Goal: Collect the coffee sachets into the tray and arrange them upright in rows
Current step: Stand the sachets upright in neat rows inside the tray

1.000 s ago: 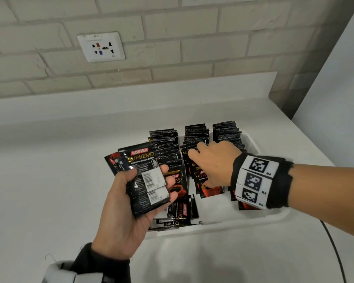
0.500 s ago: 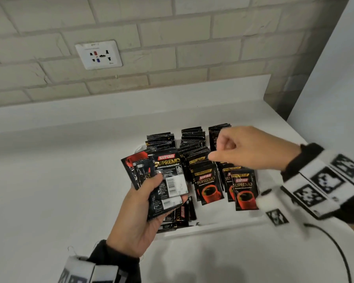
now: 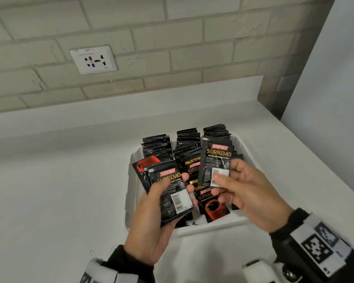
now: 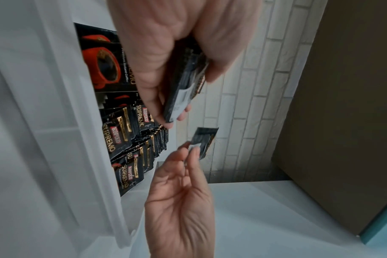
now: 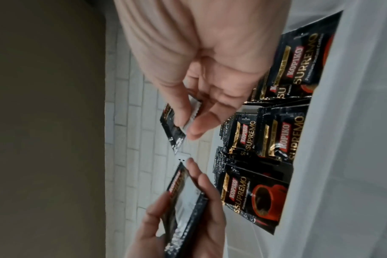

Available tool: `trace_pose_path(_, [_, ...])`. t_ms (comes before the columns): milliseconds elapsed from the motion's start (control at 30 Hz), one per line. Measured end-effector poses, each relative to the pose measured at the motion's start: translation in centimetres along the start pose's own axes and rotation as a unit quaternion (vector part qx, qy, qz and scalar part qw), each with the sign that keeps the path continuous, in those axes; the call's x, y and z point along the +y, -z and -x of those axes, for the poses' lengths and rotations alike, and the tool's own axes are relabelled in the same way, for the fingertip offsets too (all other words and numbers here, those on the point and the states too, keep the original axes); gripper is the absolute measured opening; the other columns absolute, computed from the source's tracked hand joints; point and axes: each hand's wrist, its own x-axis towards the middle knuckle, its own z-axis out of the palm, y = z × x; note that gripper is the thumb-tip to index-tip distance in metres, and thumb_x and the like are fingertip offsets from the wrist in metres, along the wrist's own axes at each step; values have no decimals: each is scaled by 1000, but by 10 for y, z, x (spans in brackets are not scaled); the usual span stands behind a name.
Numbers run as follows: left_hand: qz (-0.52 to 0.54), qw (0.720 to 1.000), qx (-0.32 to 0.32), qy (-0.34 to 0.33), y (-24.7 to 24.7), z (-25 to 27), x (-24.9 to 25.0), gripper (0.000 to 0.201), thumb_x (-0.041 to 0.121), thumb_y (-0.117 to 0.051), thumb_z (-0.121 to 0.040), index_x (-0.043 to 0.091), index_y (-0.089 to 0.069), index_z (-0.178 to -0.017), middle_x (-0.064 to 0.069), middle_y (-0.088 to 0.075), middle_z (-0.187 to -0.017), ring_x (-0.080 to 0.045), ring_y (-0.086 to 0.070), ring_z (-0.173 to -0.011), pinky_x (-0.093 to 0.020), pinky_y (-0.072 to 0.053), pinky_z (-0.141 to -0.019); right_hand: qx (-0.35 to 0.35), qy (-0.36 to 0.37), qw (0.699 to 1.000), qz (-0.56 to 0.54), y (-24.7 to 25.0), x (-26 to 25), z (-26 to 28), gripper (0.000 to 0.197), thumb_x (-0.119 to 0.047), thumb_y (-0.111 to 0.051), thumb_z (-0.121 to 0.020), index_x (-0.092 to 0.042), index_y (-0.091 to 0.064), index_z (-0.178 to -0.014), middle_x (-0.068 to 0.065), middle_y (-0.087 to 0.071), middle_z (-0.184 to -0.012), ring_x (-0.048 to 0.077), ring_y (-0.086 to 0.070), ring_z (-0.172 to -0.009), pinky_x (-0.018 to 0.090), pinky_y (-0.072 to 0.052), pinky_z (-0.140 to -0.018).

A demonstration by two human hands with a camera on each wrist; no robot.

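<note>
Newly lifted from left hand: 1 glossy sachet (right-hand pinch).

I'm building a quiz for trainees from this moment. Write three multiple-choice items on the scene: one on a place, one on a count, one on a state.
1. Where is the wall socket?
A. on the brick wall
B. on the counter
C. in the tray

2. How many rows of upright sachets stand in the tray?
A. one
B. three
C. six

3. What does the right hand do?
A. rests flat
B. pinches one sachet
C. grips the tray

Key: A, the wall socket sits in the bricks; B, three rows of upright sachets fill the tray; C is wrong, B: the right hand pinches one sachet.
</note>
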Motion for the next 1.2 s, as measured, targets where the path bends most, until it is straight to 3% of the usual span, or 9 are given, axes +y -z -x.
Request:
trace_pose_path(200, [-60, 997, 34, -33, 1, -1, -3, 33, 5, -43, -93, 17, -71, -80, -6, -74, -77, -18, -70, -64, -33, -58, -59, -118, -54, 986, 106, -5, 7, 10, 34, 0, -65, -81, -14, -54, -110, 2, -70, -77, 11, -59, -56, 20, -45, -46])
trace_pose_path(300, [-98, 992, 3, -82, -1, 3, -3, 45, 2, -47, -90, 33, -74, -73, -5, -74, -84, -23, -71, -76, -43, -56, -71, -90, -38, 979, 177, -12, 16, 11, 30, -10, -71, -78, -17, -59, -105, -6, -68, -74, 4, -55, -54, 19, -40, -45])
trace_pose_path(500, [-108, 987, 26, -115, 1, 2, -9, 21, 8, -59, -74, 19, -75, -83, -13, -73, -90, -30, -69, -81, -44, -56, -73, -59, -23, 984, 165, -14, 20, 12, 19, -9, -68, -79, -17, -64, -95, -6, -70, -79, 4, -60, -64, 21, -46, -53])
trace_pose_path(667, [-90, 987, 54, -119, 9, -1, -8, 41, 21, -65, -68, 1, -64, -104, -11, -68, -81, -16, -66, -67, -22, -55, -57, 52, 35, 989, 135, -6, 2, 9, 16, 3, -60, -80, -7, -54, -92, 6, -62, -70, 12, -54, -51, 24, -47, -48])
trace_pose_path(800, [-134, 980, 16, -145, -3, 3, -6, 48, 36, -82, -64, 8, -67, -100, -7, -71, -84, -18, -68, -77, -26, -57, -69, 33, 231, 880, 414, -14, -7, 11, 25, -4, -60, -76, -17, -39, -77, -8, -41, -55, 7, -37, -46, 16, -33, -45])
trace_pose_path(867, [-145, 978, -19, -152, -12, 5, -6, 28, 27, -80, -61, 22, -72, -88, -5, -73, -89, -18, -69, -83, -29, -57, -73, -26, 269, 787, 554, -29, -5, 15, 31, -13, -61, -79, -25, -32, -83, -14, -40, -61, 6, -37, -47, 15, -26, -42])
trace_pose_path(933, [-136, 978, -17, -158, -13, 4, -5, 22, 18, -84, -62, 27, -74, -80, -3, -73, -85, -17, -70, -81, -25, -56, -68, -43, 283, 739, 610, -37, -1, 17, 36, -15, -65, -72, -25, -35, -90, -14, -49, -71, 4, -36, -50, 11, -24, -37])
trace_pose_path(1067, [-103, 986, 0, -129, -4, 2, -2, 33, 11, -68, -62, 9, -71, -94, -13, -73, -90, -24, -70, -79, -27, -56, -61, -62, 307, 731, 607, -36, 7, 15, 34, -21, -64, -64, -23, -40, -88, -16, -48, -74, 3, -43, -56, 13, -33, -45])
trace_pose_path(1200, [-97, 990, 19, -105, 5, 2, 0, 42, 6, -65, -61, -1, -64, -102, -18, -71, -89, -28, -69, -76, -31, -57, -60, -147, 246, 825, 487, -24, 3, 12, 22, -28, -63, -74, -38, -48, -86, -18, -41, -70, 1, -43, -64, 11, -35, -58])
